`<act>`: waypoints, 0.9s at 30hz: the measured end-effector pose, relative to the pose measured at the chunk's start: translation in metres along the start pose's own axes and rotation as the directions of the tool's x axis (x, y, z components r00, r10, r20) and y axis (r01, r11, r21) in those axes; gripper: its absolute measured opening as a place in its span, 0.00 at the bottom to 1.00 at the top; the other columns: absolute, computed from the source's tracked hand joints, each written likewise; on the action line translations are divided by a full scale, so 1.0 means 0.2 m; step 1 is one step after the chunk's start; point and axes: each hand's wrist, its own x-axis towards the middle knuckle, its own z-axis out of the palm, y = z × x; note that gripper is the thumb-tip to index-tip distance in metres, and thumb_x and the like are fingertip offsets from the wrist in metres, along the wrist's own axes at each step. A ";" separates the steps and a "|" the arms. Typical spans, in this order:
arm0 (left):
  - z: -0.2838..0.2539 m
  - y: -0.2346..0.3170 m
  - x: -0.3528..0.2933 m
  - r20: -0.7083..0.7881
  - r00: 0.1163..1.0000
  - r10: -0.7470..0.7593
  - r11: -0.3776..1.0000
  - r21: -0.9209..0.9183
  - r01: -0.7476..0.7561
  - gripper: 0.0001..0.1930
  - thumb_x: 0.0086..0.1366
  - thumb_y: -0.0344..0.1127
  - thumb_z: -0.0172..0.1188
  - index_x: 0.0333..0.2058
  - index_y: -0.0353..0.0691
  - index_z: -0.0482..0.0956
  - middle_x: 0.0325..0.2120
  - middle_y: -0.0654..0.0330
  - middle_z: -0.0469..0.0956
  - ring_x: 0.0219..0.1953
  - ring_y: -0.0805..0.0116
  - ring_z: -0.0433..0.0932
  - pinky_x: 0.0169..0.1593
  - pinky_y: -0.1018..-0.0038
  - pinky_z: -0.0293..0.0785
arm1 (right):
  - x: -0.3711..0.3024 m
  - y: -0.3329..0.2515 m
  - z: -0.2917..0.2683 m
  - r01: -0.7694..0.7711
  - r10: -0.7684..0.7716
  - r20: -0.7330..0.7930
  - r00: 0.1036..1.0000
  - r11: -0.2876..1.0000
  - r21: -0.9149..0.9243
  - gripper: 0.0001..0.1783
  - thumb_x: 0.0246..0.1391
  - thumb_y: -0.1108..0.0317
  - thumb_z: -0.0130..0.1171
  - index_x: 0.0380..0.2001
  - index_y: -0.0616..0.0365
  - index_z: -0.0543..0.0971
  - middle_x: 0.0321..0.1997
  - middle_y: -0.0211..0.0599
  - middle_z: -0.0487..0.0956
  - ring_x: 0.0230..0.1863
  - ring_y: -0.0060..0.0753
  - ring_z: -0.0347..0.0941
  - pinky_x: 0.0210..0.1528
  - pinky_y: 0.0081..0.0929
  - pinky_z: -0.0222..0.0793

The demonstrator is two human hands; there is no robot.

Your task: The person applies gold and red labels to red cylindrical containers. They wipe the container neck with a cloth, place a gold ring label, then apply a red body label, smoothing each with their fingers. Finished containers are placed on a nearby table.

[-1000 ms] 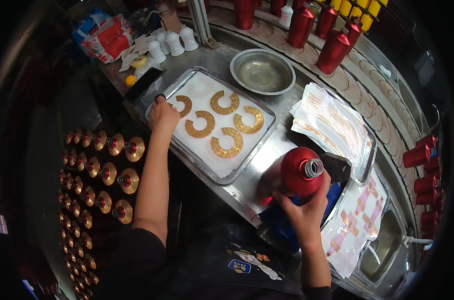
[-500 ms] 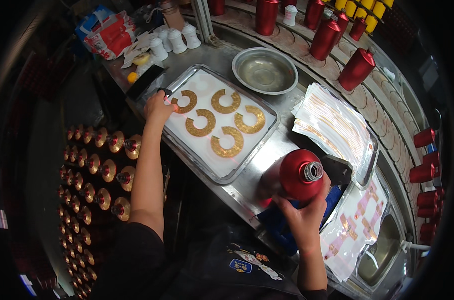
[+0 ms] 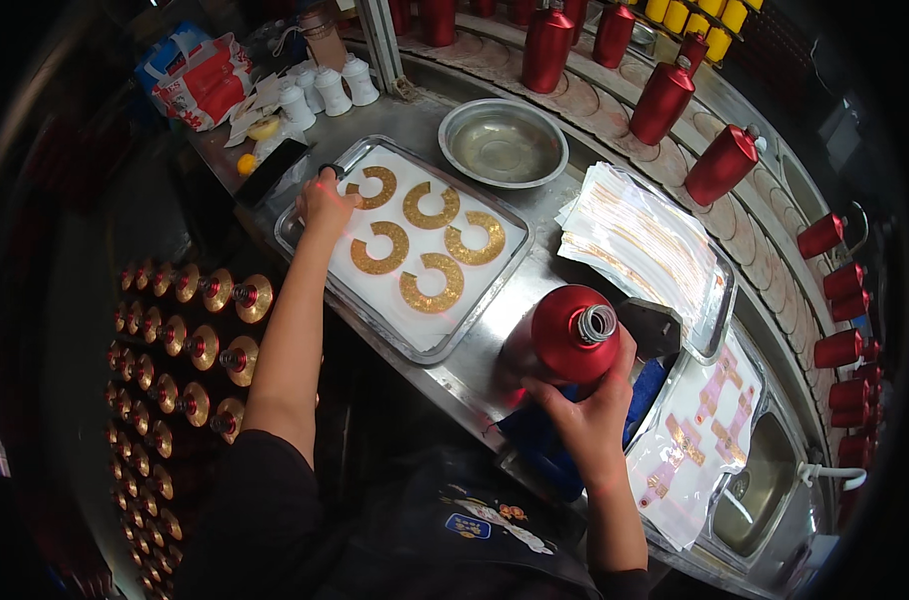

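My left hand (image 3: 327,205) reaches over the far left corner of a metal tray (image 3: 437,354). Its fingers are closed at the left edge of a gold C-shaped decal (image 3: 387,183); a small black thing shows at the fingertips. Several more gold C-shaped decals, one of them a near decal (image 3: 415,290), lie apart on the white surface inside the tray. Right of the tray, my right hand (image 3: 590,415) wraps round a glossy red bottle (image 3: 565,335). The bottle's uncapped, threaded silver neck points up toward me. Its base is hidden.
A metal basin (image 3: 503,160) holds water behind the tray. Right of it lie stacked printed sheets (image 3: 640,240); nearer, a patterned sheet (image 3: 700,440) lies beside a sink (image 3: 760,490). Red bottles (image 3: 665,100) stand along a curved conveyor. Racked red bottles with gold collars (image 3: 203,345) fill the left.
The decal at my left fingers has shifted farther back and right within the tray, my hand moving with it. My right hand keeps hold of the bottle. The whole view has shifted slightly.
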 end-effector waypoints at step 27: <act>-0.50 0.38 -0.39 -0.132 0.986 0.103 0.865 -0.477 -0.154 0.12 0.56 0.28 0.66 0.29 0.32 0.69 0.23 0.56 0.80 0.25 0.66 0.80 0.34 0.68 0.77 | 0.05 0.07 -0.05 0.174 -0.174 -0.001 0.985 0.984 -0.033 0.56 0.33 0.62 0.82 0.67 0.56 0.63 0.51 0.40 0.80 0.46 0.31 0.80 0.47 0.26 0.75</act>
